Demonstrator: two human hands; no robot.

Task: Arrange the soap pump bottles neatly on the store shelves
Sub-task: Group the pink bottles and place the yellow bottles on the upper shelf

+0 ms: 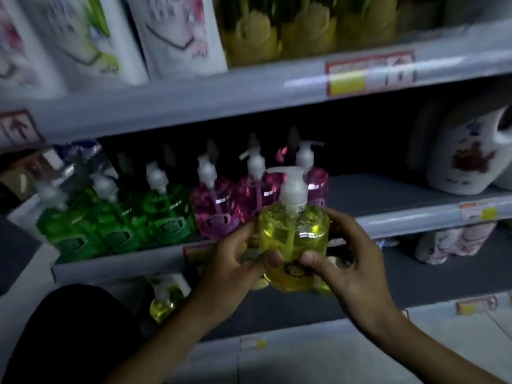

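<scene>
**Yellow bottle held two-handed in front of the middle shelf**

The clear yellow plastic soap pump bottle with a white pump head point(293, 231) is off the shelf. It is upright in the air, just in front of the edge of the grey middle shelf point(388, 195).

The left grip point(235, 261) and right grip point(352, 259) both clasp it low on the body, thumbs on the near face and fingers wrapped round the sides. This is likely to keep it level while lining it up.

The row runs by colour: clear green pump bottles point(166, 214) on the left, clear pink pump bottles point(213, 206) touching beside them. Bare shelf lies right of the pinks, a probable slot that would extend the colour order.

A second yellow pump bottle point(163, 303), blurred, stands on the shelf below. A white handled jug point(460, 162) sits at the far right, well apart.
</scene>
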